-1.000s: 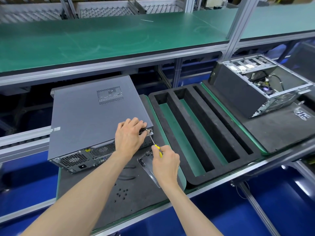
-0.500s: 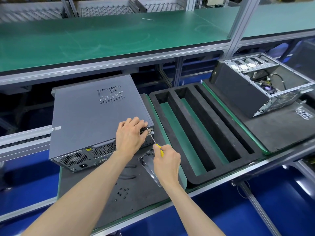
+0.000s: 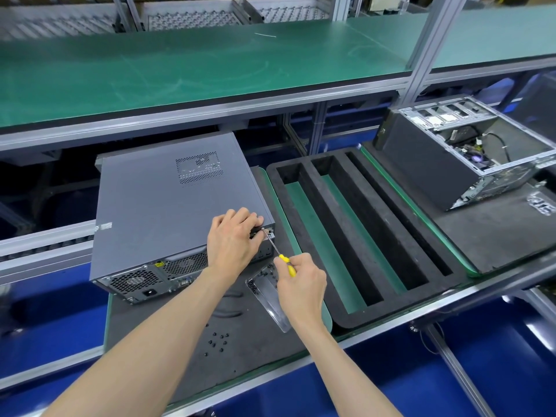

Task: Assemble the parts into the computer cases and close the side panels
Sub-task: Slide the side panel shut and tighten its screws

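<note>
Evidently little had changed over the last second: I saw my left hand still resting on the near right corner of the closed computer case, fingers curled over the panel edge. My right hand gripped the yellow-handled screwdriver, its tip at the rear corner screw. That case lay on the counter, its side panel shut. I judged the fastening step unfinished. A second, open case stood well apart on the right.
</note>
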